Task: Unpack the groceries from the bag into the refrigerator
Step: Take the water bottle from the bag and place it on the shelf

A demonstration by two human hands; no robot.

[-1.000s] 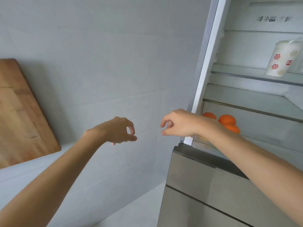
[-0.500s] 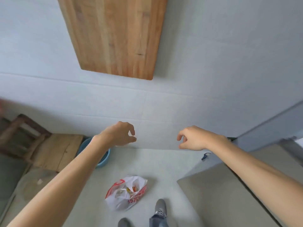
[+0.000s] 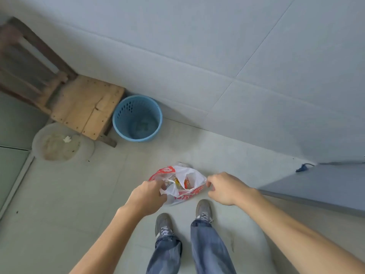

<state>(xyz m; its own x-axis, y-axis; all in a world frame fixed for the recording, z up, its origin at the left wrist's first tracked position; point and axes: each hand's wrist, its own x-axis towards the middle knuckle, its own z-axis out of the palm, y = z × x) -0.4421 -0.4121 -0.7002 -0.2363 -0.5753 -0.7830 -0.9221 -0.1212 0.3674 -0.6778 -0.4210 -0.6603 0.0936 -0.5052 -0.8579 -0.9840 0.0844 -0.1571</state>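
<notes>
A white and red plastic grocery bag lies on the floor just in front of my shoes, its mouth gaping, with colourful packets showing inside. My left hand hangs over the bag's left edge, fingers loosely curled. My right hand is at the bag's right corner, also loosely curled. Neither hand plainly grips the plastic, and I cannot tell whether they touch it. A grey part of the refrigerator juts in from the right; its inside is out of view.
A blue plastic basket stands by the wall behind the bag. Left of it are a wooden stool and a pale round basin. My two shoes stand right behind the bag. Tiled floor lies open to the left.
My view has swung from the open refrigerator shelves down to the floor. Both hands dropped toward the bag, which now sits between them.
</notes>
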